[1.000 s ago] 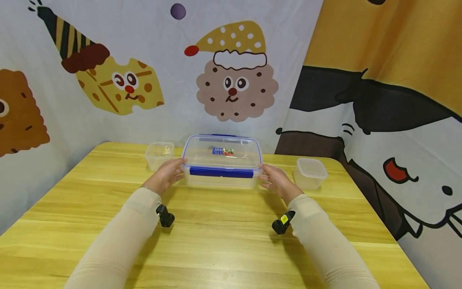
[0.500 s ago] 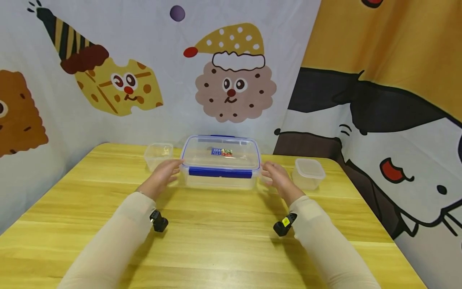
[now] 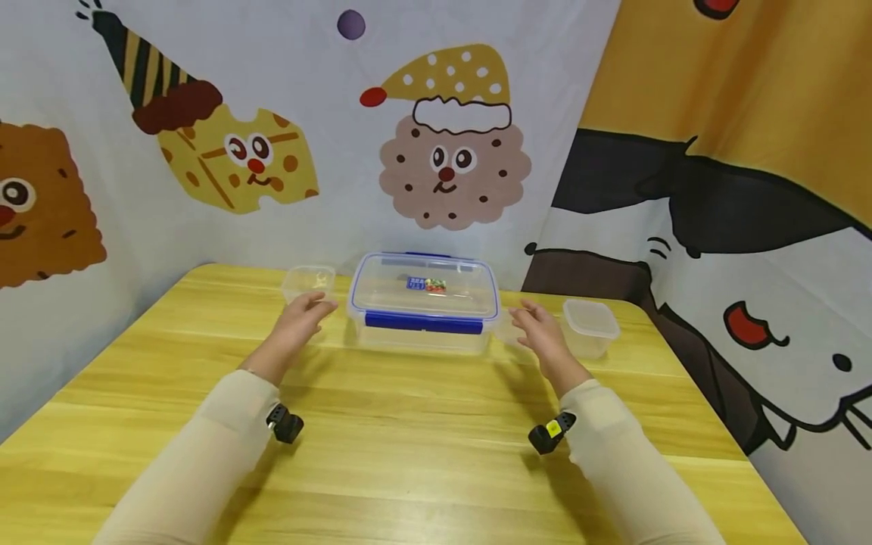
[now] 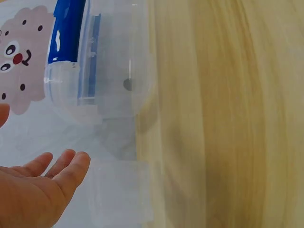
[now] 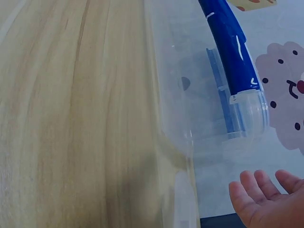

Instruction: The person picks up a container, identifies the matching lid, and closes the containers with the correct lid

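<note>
A large clear plastic food container point(image 3: 424, 342) with a clear lid and blue clips stands at the back of the table. My left hand point(image 3: 291, 327) is held off its left side, fingers loosely extended, holding nothing. It partly covers a small clear container point(image 3: 305, 278) behind it. On the other side my right hand point(image 3: 547, 339) hovers apart from the large container, its fingers loosely bent and holding nothing. Close by it stands a small lidded container point(image 3: 591, 327). Both wrist views show a gap between the fingers and the container's blue front clip point(image 4: 69, 31).
The wooden table point(image 3: 409, 446) ends at a cloth backdrop point(image 3: 347, 136) printed with cartoon figures, right behind the containers. A patterned curtain point(image 3: 681, 91) hangs along the right side. A black wrist camera point(image 3: 284, 424) sits on the left wrist.
Both hands have let go of the large container's sides and moved outward, left hand to the left and right hand to the right. The container stays on the table; the view shifts slightly.
</note>
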`<action>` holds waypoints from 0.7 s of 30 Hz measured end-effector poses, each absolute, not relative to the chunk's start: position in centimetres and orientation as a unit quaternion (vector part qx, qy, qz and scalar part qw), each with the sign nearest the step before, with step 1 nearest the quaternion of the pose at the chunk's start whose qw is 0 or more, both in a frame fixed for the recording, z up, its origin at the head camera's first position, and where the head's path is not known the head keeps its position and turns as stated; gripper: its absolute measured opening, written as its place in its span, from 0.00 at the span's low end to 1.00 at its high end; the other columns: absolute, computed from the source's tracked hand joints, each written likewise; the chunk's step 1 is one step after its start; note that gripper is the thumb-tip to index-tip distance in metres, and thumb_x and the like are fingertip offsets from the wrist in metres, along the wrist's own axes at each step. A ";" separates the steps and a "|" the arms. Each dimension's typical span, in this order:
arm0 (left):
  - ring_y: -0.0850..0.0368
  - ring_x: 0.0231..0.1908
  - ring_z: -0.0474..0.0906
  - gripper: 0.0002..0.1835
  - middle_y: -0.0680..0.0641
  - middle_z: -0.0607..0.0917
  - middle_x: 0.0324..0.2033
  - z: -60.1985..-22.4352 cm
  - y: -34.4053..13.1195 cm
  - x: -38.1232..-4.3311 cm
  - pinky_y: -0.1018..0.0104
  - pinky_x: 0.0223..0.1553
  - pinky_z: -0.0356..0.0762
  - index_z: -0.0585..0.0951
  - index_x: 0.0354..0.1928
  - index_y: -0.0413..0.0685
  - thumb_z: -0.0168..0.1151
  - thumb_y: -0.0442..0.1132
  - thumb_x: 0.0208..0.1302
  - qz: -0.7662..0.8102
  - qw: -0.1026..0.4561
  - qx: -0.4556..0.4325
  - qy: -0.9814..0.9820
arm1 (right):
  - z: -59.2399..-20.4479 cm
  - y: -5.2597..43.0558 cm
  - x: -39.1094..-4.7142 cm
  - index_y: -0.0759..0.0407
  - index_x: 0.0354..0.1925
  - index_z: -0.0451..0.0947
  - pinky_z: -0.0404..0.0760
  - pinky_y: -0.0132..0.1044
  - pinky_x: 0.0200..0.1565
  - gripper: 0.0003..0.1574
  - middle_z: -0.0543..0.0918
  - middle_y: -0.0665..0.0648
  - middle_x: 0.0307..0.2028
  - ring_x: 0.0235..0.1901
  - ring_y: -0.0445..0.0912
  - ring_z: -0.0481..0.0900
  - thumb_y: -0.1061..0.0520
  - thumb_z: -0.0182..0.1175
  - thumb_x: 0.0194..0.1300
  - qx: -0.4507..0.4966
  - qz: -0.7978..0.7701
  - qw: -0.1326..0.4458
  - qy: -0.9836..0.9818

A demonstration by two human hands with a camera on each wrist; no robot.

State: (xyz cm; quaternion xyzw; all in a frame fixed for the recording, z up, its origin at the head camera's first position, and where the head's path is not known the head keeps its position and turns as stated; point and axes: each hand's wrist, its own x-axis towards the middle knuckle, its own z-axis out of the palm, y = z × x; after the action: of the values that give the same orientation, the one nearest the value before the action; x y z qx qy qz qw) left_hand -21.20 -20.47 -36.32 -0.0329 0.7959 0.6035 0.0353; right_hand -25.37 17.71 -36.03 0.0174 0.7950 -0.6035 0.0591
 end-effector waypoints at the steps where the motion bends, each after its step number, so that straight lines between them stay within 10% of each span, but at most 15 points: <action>1: 0.36 0.70 0.53 0.38 0.31 0.56 0.70 -36.2 -20.6 -21.1 0.45 0.70 0.55 0.46 0.75 0.36 0.47 0.48 0.74 0.599 0.030 -0.033 0.799 | -35.9 17.7 -25.3 0.58 0.75 0.48 0.63 0.53 0.67 0.40 0.61 0.65 0.70 0.69 0.57 0.61 0.47 0.49 0.73 0.018 -0.605 0.052 0.795; 21: 0.36 0.69 0.55 0.35 0.32 0.59 0.69 -34.8 -23.2 -19.8 0.43 0.67 0.58 0.52 0.74 0.36 0.48 0.47 0.74 0.551 -0.050 -0.062 0.830 | -34.2 15.0 -24.4 0.59 0.72 0.56 0.67 0.48 0.65 0.38 0.64 0.60 0.67 0.66 0.53 0.63 0.53 0.56 0.69 -0.020 -0.584 -0.107 0.804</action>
State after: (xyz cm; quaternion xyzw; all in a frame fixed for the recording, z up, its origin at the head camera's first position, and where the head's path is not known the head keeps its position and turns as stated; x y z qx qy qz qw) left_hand -19.76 -23.16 -34.77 -0.0620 0.8304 0.5515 -0.0499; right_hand -24.39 15.00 -34.23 -0.0195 0.8044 -0.5840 -0.1075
